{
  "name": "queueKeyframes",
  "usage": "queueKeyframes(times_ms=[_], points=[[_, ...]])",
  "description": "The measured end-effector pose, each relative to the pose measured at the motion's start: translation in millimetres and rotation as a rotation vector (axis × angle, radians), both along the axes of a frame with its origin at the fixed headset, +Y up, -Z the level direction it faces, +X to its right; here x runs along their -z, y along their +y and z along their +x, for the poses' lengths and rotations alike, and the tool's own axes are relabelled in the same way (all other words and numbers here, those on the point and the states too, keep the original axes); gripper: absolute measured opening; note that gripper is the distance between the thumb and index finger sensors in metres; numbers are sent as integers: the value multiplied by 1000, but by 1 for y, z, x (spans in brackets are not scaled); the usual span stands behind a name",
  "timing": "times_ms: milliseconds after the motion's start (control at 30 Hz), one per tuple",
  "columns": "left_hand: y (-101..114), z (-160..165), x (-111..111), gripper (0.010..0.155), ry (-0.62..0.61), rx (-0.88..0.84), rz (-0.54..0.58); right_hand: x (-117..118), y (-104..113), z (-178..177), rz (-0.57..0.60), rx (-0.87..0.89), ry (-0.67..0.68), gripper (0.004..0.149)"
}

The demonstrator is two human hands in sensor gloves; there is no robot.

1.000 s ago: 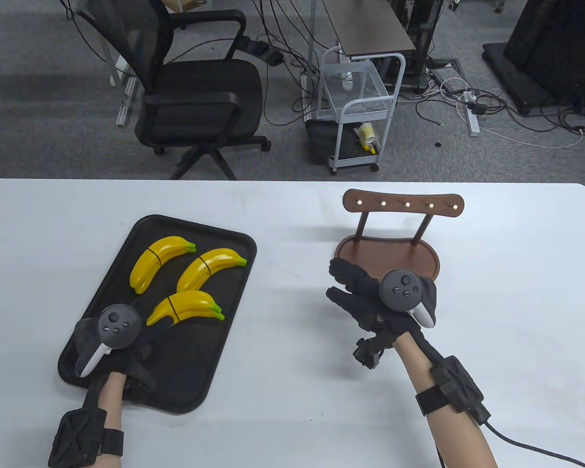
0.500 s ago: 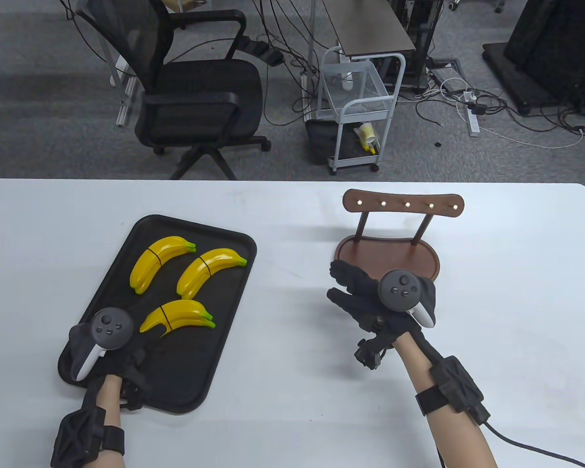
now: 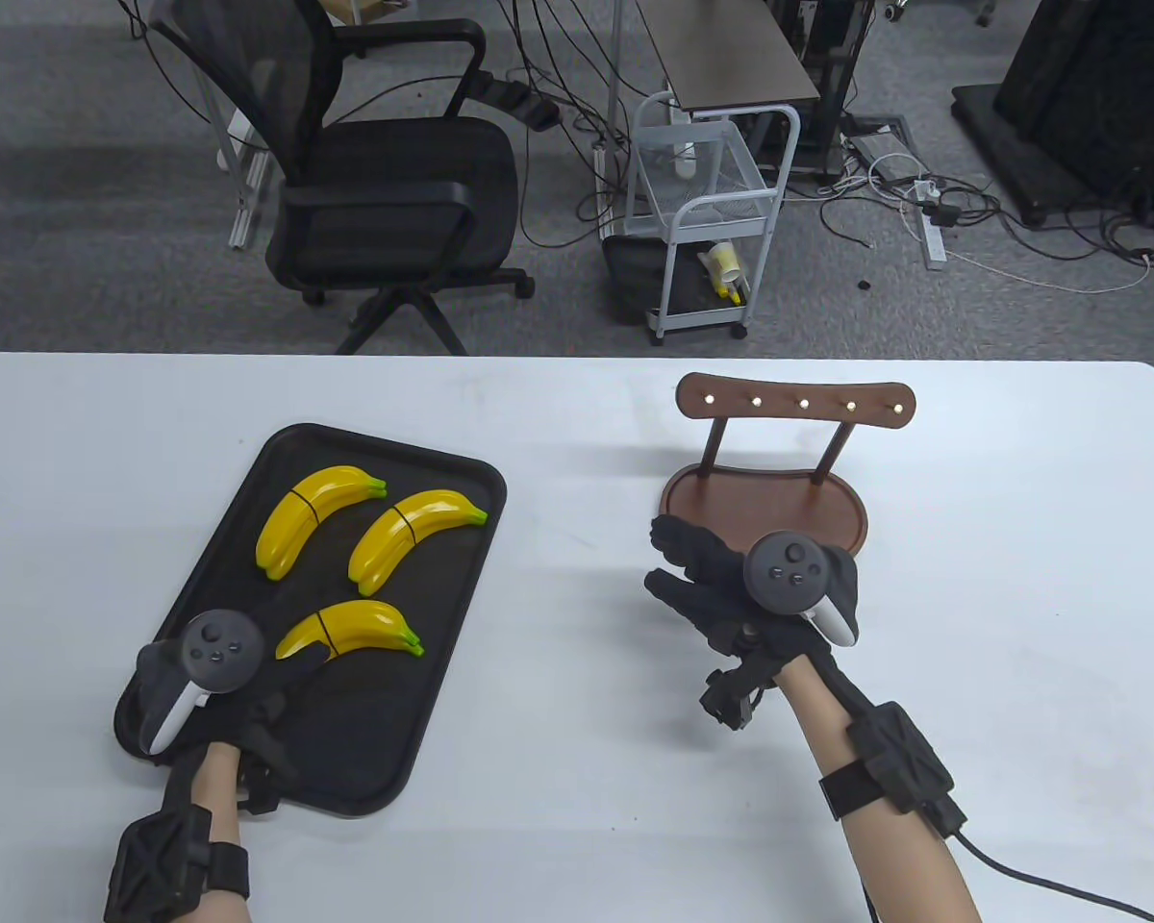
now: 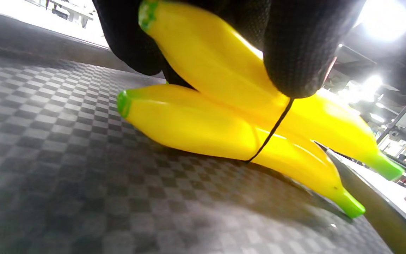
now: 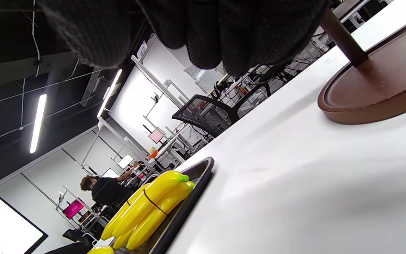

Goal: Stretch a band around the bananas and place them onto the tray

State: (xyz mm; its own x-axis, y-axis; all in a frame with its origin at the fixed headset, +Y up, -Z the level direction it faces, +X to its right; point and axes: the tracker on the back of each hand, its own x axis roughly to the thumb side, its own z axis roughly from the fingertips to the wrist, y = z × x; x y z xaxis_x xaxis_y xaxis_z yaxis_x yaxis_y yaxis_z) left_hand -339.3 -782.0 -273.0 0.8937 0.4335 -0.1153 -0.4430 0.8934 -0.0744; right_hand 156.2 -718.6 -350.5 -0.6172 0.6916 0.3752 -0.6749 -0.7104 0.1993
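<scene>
L hand (image 3: 240, 673) pinches the near banana pair (image 3: 356, 627), black band (image 4: 271, 130) round it, resting on black tray (image 3: 385, 750) w/ two other banded pairs. R hand (image 3: 731, 586) relaxed, grip released, beside wooden stand (image 3: 769, 500).

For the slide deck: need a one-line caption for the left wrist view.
Gloved fingers of the left hand grip a banded banana pair, its lower banana resting on the black tray.

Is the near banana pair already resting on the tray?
Yes, the near banana pair lies on the tray mat under the left hand.
</scene>
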Motion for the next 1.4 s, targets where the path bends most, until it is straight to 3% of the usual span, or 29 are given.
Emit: queueKeyframes(times_ms=[300,700,1000,1400], points=[[7,0,0,67,-12,-66,54,0,0,1,-2,5,3,68],[61,30,12,61,-60,-53,215,1,7,11,13,27,-14,68],[100,65,30,61,-113,-92,307,1,17,18,67,-27,-39,69],[116,122,35,62,-172,-31,333,-8,36,15,203,-212,-105,70]])
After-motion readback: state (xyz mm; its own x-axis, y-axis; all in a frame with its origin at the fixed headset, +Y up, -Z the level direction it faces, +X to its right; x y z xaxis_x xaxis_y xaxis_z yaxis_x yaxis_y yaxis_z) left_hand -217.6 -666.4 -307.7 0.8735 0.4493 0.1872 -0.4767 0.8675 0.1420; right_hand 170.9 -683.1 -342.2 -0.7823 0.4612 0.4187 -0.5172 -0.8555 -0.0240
